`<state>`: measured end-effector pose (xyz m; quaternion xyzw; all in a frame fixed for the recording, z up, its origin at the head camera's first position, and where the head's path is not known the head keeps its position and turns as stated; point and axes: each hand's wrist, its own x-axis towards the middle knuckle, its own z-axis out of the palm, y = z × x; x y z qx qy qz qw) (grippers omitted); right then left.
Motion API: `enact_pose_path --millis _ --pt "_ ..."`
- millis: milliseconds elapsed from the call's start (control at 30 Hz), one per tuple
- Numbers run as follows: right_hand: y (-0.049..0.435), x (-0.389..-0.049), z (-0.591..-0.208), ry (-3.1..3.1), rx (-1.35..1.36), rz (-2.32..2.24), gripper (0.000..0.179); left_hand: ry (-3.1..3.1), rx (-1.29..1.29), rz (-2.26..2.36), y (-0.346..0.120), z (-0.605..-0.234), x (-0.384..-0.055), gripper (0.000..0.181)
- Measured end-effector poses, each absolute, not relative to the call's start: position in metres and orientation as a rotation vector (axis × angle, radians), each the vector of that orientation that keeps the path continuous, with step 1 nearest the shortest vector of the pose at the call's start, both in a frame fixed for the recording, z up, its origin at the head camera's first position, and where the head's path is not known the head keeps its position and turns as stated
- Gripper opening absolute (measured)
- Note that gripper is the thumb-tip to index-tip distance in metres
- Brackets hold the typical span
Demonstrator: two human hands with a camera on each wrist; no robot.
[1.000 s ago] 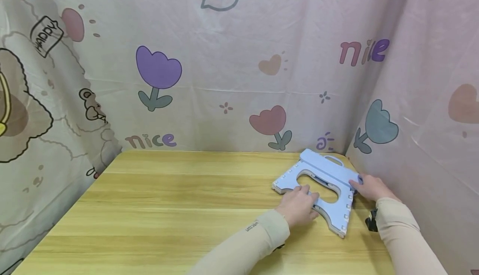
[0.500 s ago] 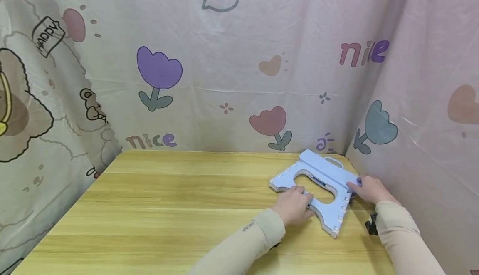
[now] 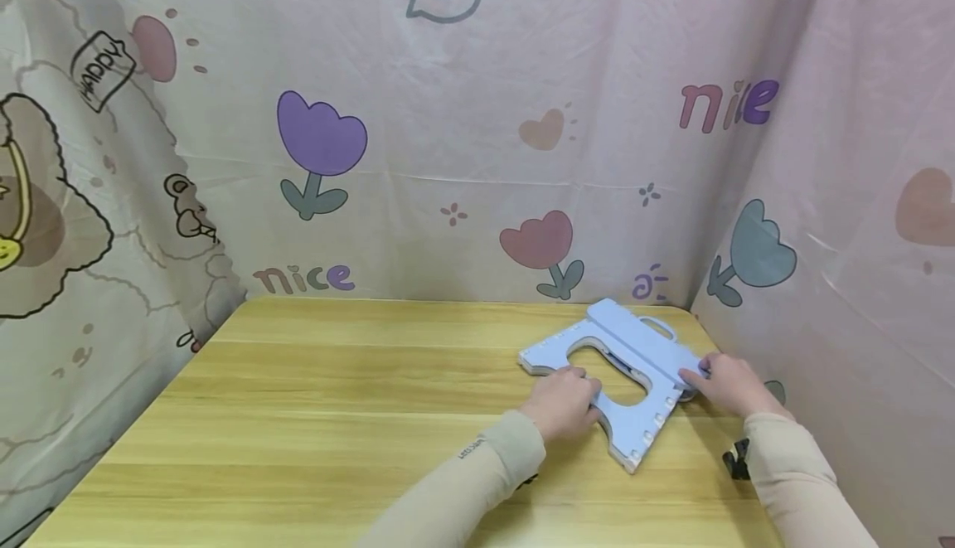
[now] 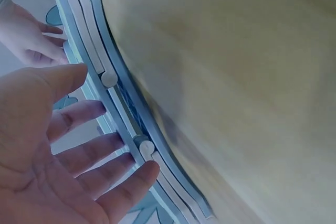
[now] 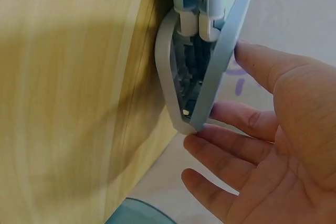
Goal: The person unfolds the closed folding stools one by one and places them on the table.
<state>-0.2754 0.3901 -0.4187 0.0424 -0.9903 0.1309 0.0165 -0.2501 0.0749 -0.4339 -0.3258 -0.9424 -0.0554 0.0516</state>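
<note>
A light blue folding stool (image 3: 642, 345), folded flat, lies at the right of the table with its long oval opening showing. My left hand (image 3: 559, 403) holds its near bar, fingers over the edge toward the opening. In the left wrist view, the fingertips are right at the stool's layered side (image 4: 137, 135), where pale hinge pieces show. My right hand (image 3: 734, 384) grips the right end of the stool, thumb on top. The right wrist view shows that thumb on the blue panel (image 5: 223, 61) and the other fingers around the narrow end.
Wood-grain table (image 3: 336, 415) stretches out to the left of the stool. A patterned cloth (image 3: 433, 142) hangs behind the table, and a cloth side wall (image 3: 865, 283) stands close to the right hand. A thin loop handle (image 3: 660, 328) sticks out from the stool's far side.
The stool has slid left and turned slightly, its near right corner swinging left. Both hands have moved left with it, the left hand more than the right.
</note>
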Motion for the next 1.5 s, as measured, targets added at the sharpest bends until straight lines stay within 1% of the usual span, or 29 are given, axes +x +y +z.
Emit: enact_pose_path --millis 100,267,600,767,867,1300,1500 --pt "0.383 -0.271 -0.418 -3.068 0.154 0.425 0.058 -2.869 -0.993 -0.207 0.067 -0.435 -0.253 0.017" --pt "0.373 -0.265 -0.419 -3.038 0.182 0.435 0.053 -2.862 -1.008 -0.293 0.052 -0.437 -0.259 0.015" --pt "0.349 -0.251 -0.422 -2.959 0.275 0.403 0.042 -2.878 -1.007 -0.445 0.016 -0.437 -0.264 0.014" --pt "0.333 -0.245 -0.420 -2.968 0.290 0.439 0.037 -2.918 -0.968 -0.541 -0.003 -0.434 -0.264 0.019" --pt "0.323 -0.242 -0.419 -2.973 0.308 0.451 0.037 -2.917 -0.958 -0.573 -0.013 -0.432 -0.264 0.020" --pt "0.291 -0.229 -0.419 -2.996 0.332 0.527 0.038 -2.932 -0.864 -0.630 -0.049 -0.434 -0.268 0.018" --pt "0.277 -0.224 -0.418 -2.998 0.346 0.552 0.031 -2.927 -0.839 -0.684 -0.065 -0.434 -0.267 0.018"
